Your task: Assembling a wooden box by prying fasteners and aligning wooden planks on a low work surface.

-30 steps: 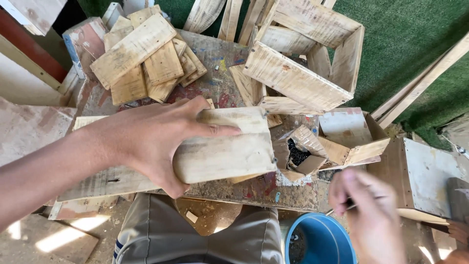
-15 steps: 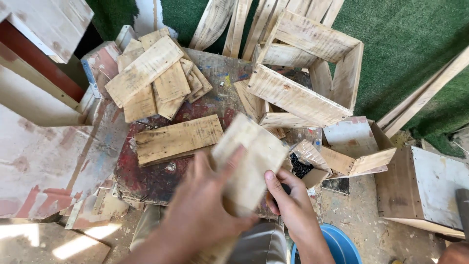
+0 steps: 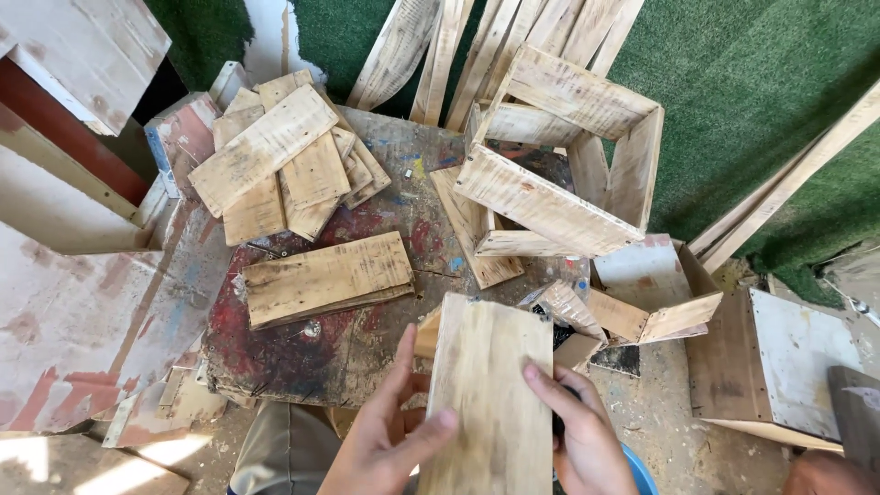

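I hold a pale wooden board [image 3: 486,394] upright close to me, at the bottom middle of the head view. My left hand [image 3: 390,435] grips its left edge, thumb across the face. My right hand [image 3: 577,435] grips the right edge, fingers on the face. Beyond it, another flat board [image 3: 325,278] lies on the paint-stained worktop [image 3: 367,348]. A stack of short boards [image 3: 275,160] sits at the back left. An open wooden box frame [image 3: 559,151] stands at the back right of the worktop.
Long planks [image 3: 458,46] lean against green turf at the back. Small open wooden boxes [image 3: 655,293] and a white-painted panel [image 3: 793,357] lie to the right. A blue bucket rim [image 3: 637,463] shows under my right hand. Painted boards [image 3: 73,302] lie left.
The board I held flat on the worktop one second ago has been lifted and turned upright. My right hand left the bucket area and joined on the board. A second board stays on the worktop.
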